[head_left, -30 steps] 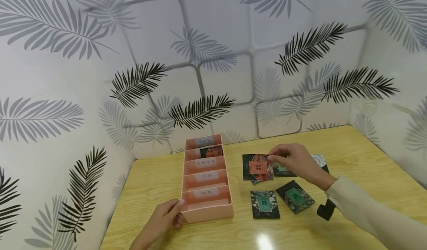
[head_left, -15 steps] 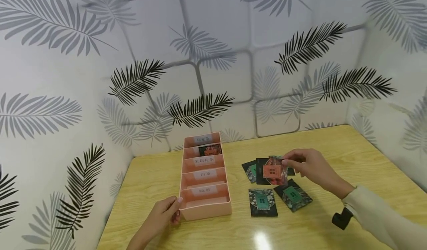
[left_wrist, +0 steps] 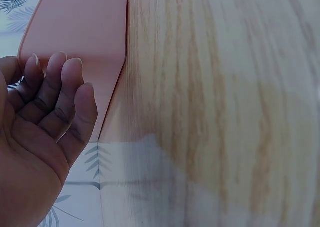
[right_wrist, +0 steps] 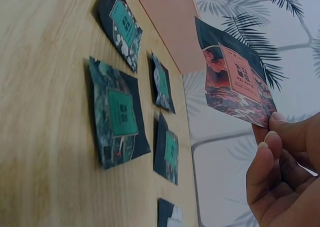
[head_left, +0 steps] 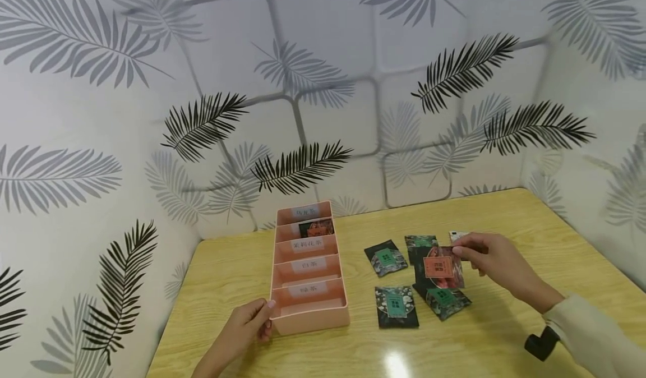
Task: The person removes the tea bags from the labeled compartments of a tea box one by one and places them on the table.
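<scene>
My right hand [head_left: 497,263] pinches a dark tea sachet with a red label [head_left: 438,267] by one corner, held above the other sachets; the right wrist view shows the thumb and fingertips on the corner of this red-label sachet [right_wrist: 235,74]. At the near left corner of a pink divided box [head_left: 313,321], my left hand [head_left: 247,322] grips the rim, thumb on top and fingers curled against the outer wall. Paper labels mark the box's compartments. A red-label sachet [head_left: 317,229] stands in the second compartment from the back.
Several green-label sachets lie right of the box: one at the near left [head_left: 396,307], one at the far left [head_left: 385,258], and one partly under the held sachet [head_left: 446,302]. A whitish packet [head_left: 456,235] sits behind my right hand. A patterned wall [head_left: 323,114] borders the table's back.
My right hand has moved right and slightly nearer with the red-label sachet, away from the box. My left hand has stayed at the box corner.
</scene>
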`<state>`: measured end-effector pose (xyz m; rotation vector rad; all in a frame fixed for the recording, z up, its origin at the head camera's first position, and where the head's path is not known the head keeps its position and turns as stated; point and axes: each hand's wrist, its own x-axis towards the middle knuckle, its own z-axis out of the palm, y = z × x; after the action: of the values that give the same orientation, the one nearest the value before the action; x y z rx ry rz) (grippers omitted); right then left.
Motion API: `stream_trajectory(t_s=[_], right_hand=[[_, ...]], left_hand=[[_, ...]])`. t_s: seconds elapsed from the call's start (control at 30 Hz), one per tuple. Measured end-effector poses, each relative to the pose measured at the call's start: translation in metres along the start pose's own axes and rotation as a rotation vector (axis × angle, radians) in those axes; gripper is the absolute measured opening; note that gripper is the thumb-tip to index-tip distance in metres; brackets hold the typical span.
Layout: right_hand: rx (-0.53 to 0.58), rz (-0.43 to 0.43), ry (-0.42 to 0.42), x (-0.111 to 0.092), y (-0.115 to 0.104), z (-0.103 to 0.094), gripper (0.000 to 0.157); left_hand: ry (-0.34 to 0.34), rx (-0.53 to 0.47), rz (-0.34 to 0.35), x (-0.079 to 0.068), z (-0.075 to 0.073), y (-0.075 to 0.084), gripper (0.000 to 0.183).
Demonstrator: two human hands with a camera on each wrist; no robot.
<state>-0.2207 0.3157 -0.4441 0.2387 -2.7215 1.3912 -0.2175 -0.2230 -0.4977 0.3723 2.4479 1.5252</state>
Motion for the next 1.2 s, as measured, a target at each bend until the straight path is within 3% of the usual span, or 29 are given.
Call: stream_trajectory(t_s=[0.43,0.9,1.2], right_hand=[[-0.018,0.105,0.051,-0.018,0.029,-0.017,0.041],[-0.102,0.149,0.086,-0.019,0.066,-0.035,0.045],[-0.119,0.184,0.055,-0.022,0.080,-0.039,0.046]], left_hand=[[-0.004,-0.009,0.022,0.000,0.000,0.000,0.048],[0.010,0.013,0.041,0.001,0.000,-0.002,0.047],[-0.006,-0.009,0.027,0.000,0.000,-0.002,0.047]])
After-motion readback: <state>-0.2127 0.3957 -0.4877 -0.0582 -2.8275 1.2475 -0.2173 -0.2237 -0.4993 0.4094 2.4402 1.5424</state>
